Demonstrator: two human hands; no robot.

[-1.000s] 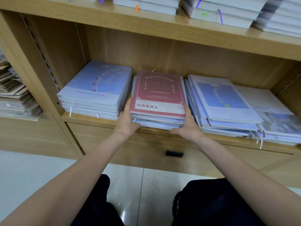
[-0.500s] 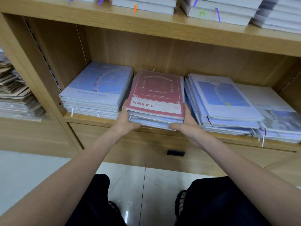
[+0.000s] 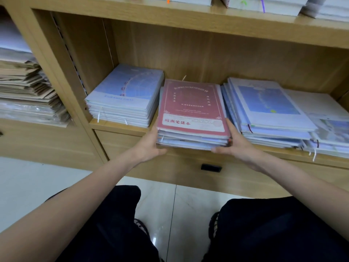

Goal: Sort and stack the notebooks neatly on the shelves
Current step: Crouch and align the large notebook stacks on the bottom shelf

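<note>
The red-covered stack of notebooks (image 3: 192, 118) sits in the middle of the lower shelf (image 3: 117, 125), its front edge overhanging the shelf lip, with my left hand (image 3: 149, 146) gripping its left front corner and my right hand (image 3: 236, 146) gripping its right front corner, thumbs underneath. A tidy blue-covered stack (image 3: 124, 99) lies just beside it on the left, and a fanned, uneven blue stack (image 3: 264, 114) on the right. Below the shelf is a drawer with a black handle (image 3: 211, 167).
</note>
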